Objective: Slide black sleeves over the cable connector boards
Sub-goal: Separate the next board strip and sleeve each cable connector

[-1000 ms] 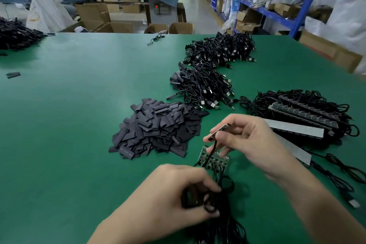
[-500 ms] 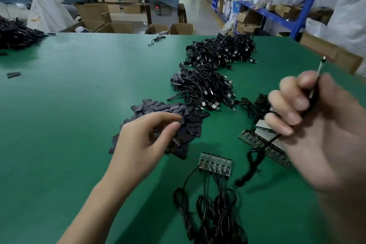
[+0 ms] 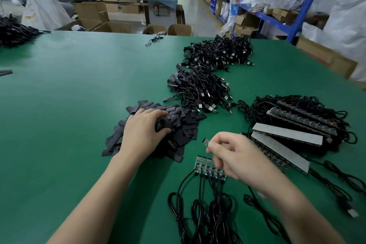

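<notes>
My left hand (image 3: 144,132) lies palm down on the near left part of the pile of black sleeves (image 3: 184,125). Its fingers (image 3: 156,114) are bent down into the sleeves and the thumb tip presses against the heap from the near side. I cannot tell whether a sleeve is actually caught between them.

My right hand (image 3: 235,158) hovers above the green tabletop (image 3: 69,109), just on my side of the pile. Its thumb and forefinger pinch a small connector board (image 3: 205,142), whose free end sticks out leftward toward the sleeves. A thin black cable (image 3: 252,194) runs out from under that hand down to the tabletop.

Below the right hand's knuckles a short row of joined boards (image 3: 206,167) lies flat, and its looped cables (image 3: 206,216) trail toward me.

Beyond the sleeves sits a heap of plugged cables (image 3: 200,89), with a second heap (image 3: 219,53) farther back. To the right, long board strips (image 3: 287,134) are stacked at an angle on a tangle of black wire.
</notes>
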### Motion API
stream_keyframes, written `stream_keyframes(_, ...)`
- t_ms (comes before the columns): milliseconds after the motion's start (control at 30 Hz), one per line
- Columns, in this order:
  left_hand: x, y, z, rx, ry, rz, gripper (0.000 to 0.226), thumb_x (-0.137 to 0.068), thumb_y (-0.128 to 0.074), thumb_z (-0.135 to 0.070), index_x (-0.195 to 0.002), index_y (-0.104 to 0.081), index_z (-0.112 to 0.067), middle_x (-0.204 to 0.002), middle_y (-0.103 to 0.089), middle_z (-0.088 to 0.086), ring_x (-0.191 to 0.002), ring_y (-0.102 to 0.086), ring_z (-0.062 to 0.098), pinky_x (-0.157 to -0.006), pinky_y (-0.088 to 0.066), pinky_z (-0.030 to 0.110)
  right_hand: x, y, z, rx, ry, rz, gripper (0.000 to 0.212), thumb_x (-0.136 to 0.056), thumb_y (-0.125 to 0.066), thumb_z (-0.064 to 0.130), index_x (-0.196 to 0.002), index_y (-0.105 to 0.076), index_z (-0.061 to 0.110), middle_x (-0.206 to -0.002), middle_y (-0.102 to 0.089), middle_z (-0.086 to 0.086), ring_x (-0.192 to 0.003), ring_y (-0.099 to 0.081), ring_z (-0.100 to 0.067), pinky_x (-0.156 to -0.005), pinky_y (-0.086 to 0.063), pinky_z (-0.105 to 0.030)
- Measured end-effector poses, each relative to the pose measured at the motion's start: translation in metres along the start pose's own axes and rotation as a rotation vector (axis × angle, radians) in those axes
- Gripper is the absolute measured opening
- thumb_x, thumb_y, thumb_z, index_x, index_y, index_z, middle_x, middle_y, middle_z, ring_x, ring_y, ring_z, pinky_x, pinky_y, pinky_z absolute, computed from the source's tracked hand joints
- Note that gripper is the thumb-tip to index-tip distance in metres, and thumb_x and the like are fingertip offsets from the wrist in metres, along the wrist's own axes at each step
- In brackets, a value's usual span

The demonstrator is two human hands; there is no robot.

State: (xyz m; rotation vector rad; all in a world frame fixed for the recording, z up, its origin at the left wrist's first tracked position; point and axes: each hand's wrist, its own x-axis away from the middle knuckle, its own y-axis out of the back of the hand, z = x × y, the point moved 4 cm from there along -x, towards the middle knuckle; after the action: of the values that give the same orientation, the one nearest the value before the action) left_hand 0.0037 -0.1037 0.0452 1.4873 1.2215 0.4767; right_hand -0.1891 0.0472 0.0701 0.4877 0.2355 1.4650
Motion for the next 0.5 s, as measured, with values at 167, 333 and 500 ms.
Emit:
stream_keyframes(167, 0.014, 0.014, -0.011, 0.455, -0.047, -0.086, 0.043, -0.078, -0.086, -0.038, -0.117, -0.071, -0.033, -0.109, -0.066, -0.015, -0.102, -0.063, 0.001, -0.091, -0.050, 0.024, -0.017, -0.023, -0.019, -0.173, -0.032, -0.073, 0.023, -0.108, -0.049, 0.029, -0.096, -0.062, 0.015, -0.062, -0.049, 0.009, -0.046, -0.035, -0.005, -0.044, -0.030, -0.014)
stream_keyframes(333, 0.050, 0.017, -0.049, 0.683, -0.287, 0.010, 0.041, -0.080, -0.085, -0.038, -0.118, -0.072, -0.026, -0.111, -0.070, -0.015, -0.106, -0.067, 0.012, -0.089, -0.053, 0.025, -0.012, -0.032, -0.023, -0.416, -0.033, 0.067, 0.034, -0.098, -0.061, 0.051, -0.095, -0.070, 0.018, -0.063, -0.029, 0.009, -0.049, -0.022, -0.007, -0.040, -0.019, -0.017)
stream_keyframes(500, 0.071, 0.007, -0.059, 0.908, -0.300, 0.003, 0.036, -0.083, -0.084, -0.025, -0.117, -0.072, -0.022, -0.118, -0.068, -0.010, -0.114, -0.064, 0.022, -0.090, -0.053, 0.041, -0.006, -0.035, -0.033, -0.690, -0.104, 0.240, 0.056, -0.088, -0.073, 0.054, -0.114, -0.071, 0.004, -0.059, -0.024, 0.010, -0.044, -0.015, -0.005, -0.038, -0.016, -0.017)
